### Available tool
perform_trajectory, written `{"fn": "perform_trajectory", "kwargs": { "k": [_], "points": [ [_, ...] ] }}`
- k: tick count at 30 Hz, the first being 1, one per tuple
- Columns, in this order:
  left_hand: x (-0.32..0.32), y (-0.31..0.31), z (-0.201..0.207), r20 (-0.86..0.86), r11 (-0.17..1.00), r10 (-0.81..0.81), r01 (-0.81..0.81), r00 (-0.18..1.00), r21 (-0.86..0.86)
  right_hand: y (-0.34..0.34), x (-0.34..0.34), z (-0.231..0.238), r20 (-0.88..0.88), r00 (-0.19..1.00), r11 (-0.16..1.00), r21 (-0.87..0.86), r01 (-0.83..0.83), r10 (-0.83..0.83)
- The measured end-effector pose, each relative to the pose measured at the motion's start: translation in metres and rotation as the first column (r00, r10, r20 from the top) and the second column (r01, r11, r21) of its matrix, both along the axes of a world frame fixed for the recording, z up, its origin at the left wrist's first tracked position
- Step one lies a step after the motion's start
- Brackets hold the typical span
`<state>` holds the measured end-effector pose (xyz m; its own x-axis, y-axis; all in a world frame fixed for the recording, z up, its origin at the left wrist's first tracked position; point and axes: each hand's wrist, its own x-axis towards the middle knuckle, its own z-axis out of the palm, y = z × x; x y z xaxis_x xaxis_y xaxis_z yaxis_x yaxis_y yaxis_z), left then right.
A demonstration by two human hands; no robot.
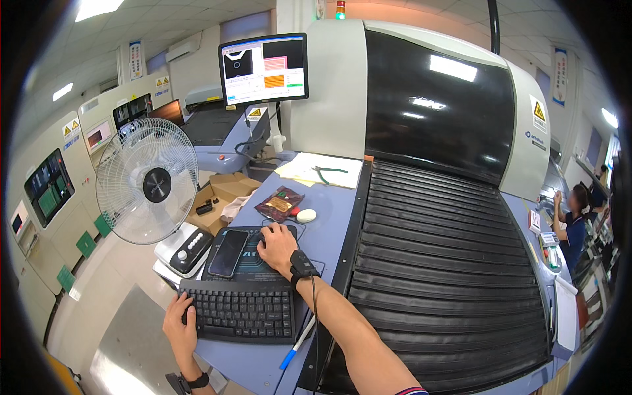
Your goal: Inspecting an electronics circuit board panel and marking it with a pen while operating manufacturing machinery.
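My left hand (179, 324) rests at the left end of a black keyboard (247, 311), thumb apart from the other fingers and holding nothing. Farther right, my right hand (279, 249) curls over a dark computer mouse, mostly hidden beneath the palm, on a black mouse pad (263, 271). A black strap with a small device (303, 264) sits on my right wrist, and a cable runs down from it. Between the hands, behind the keyboard, a dark phone (228, 253) lies on the pad. A monitor (264, 69) beyond shows a software screen.
A large machine (438, 99) with a ribbed black bed (447, 263) fills the right side. Around the desk are a fan (148, 181), cardboard box (227, 197), brown packet (280, 203), green-handled pliers (322, 174) and a blue-capped marker (296, 343). Another person (574, 224) sits far right.
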<state>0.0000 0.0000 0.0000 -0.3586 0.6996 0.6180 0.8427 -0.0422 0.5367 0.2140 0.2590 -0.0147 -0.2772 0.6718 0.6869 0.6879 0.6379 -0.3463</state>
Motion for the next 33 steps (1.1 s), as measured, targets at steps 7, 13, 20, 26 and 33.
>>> {"fn": "perform_trajectory", "kwargs": {
  "k": [7, 13, 20, 26, 33],
  "points": [
    [0.0043, 0.0003, -0.0019, 0.006, 1.0, 0.008, -0.008, 1.0, -0.003, -0.001, 0.004, 0.0014, 0.021, 1.0, 1.0, -0.019, 0.008, -0.008],
    [0.0045, 0.0008, -0.0003, -0.002, 1.0, 0.01, -0.01, 1.0, 0.003, 0.0021, 0.0023, -0.0009, -0.004, 1.0, 1.0, 0.016, -0.003, 0.003],
    [0.0009, -0.0003, -0.0015, -0.011, 1.0, 0.007, -0.007, 1.0, -0.002, 0.0, 0.0009, 0.0004, 0.012, 1.0, 1.0, -0.029, 0.004, -0.004],
    [0.0031, 0.0, -0.0005, 0.005, 1.0, 0.01, -0.01, 1.0, -0.007, 0.0023, 0.002, -0.0027, -0.013, 1.0, 0.999, 0.032, -0.001, 0.001],
    [0.0025, 0.0015, -0.0008, 0.006, 1.0, 0.019, -0.019, 1.0, -0.013, 0.0024, 0.001, -0.0013, -0.022, 1.0, 0.999, 0.033, 0.002, -0.001]
  ]
}}
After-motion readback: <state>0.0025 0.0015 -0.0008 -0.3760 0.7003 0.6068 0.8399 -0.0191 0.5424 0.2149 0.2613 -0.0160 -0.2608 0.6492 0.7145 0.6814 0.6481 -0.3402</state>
